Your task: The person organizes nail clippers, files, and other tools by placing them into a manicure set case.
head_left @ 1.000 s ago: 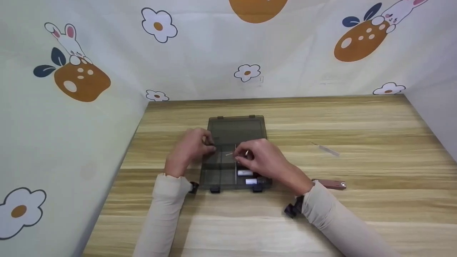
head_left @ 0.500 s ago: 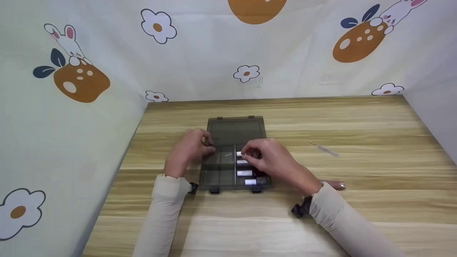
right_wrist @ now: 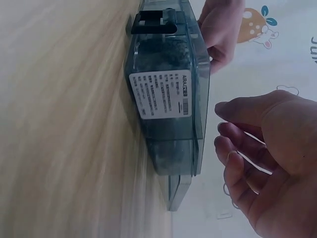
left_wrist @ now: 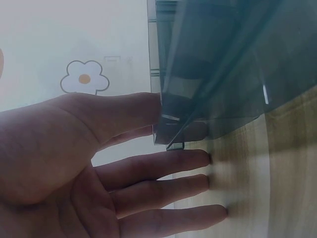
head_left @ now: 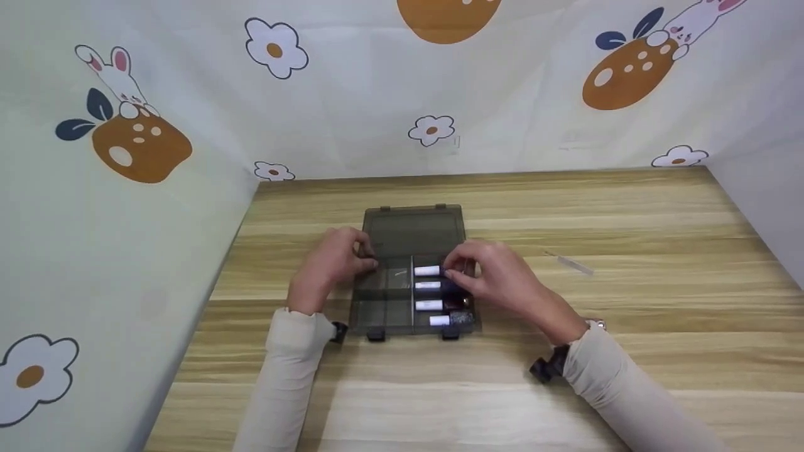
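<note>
A smoky see-through compartment box (head_left: 383, 311) lies on the wooden table, its lid (head_left: 414, 229) folded back. My left hand (head_left: 331, 267) pinches the box's left wall between thumb and forefinger; the left wrist view shows its other fingers stretched out below the wall (left_wrist: 183, 106). In the right-hand compartment lie several nail polish bottles (head_left: 428, 305), white caps pointing left, bodies dark. Over the farthest bottle (head_left: 427, 271) hovers my right hand (head_left: 502, 273), covering its body from the head camera. Seen from the right wrist, that hand's fingers curve loosely with a gap to the thumb.
Right of the box lies a thin whitish strip (head_left: 575, 265) with a fine tip. The silver end of a nail clipper (head_left: 597, 324) shows beside the right sleeve. A tiny light sliver (head_left: 401, 274) sits in a left compartment. Patterned cloth (head_left: 352, 94) walls the table's back and sides.
My right hand has moved right, away from the middle divider, uncovering the farther bottles' white caps. Its sleeve now covers most of the nail clipper. My left hand stays on the box wall.
</note>
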### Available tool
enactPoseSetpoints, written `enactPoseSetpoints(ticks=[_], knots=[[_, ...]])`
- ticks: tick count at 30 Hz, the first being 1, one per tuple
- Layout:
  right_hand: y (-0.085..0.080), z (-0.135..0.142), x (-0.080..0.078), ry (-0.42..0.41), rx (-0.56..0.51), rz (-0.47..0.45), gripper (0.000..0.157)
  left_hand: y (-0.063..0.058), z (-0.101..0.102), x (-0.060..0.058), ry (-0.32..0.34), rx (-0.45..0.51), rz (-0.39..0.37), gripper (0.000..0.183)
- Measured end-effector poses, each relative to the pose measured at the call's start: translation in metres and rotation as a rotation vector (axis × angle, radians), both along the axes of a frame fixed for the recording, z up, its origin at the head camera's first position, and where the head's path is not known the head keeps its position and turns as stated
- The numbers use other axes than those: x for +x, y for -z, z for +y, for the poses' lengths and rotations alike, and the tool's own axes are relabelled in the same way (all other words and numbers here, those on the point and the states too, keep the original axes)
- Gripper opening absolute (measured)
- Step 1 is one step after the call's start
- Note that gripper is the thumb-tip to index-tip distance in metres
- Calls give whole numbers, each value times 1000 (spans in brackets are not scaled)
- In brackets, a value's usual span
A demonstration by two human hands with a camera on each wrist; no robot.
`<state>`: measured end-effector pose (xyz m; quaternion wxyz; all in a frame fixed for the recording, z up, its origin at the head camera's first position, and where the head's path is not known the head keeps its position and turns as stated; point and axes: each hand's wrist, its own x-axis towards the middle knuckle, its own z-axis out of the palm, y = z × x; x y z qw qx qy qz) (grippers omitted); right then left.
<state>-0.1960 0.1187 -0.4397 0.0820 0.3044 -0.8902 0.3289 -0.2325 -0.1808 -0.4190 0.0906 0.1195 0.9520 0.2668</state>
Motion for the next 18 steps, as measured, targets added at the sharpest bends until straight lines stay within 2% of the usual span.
enactPoseSetpoints(ticks=[6, 14, 18], knots=[[1, 11, 0, 31, 25, -16, 5, 2, 0, 0, -8, -14, 1, 8], [1, 28, -2, 56, 32, -84, 6, -1, 1, 0, -9, -26, -6, 10], [3, 35, -3, 57, 30, -80, 7, -1, 0, 1, -9, -35, 1, 10]])
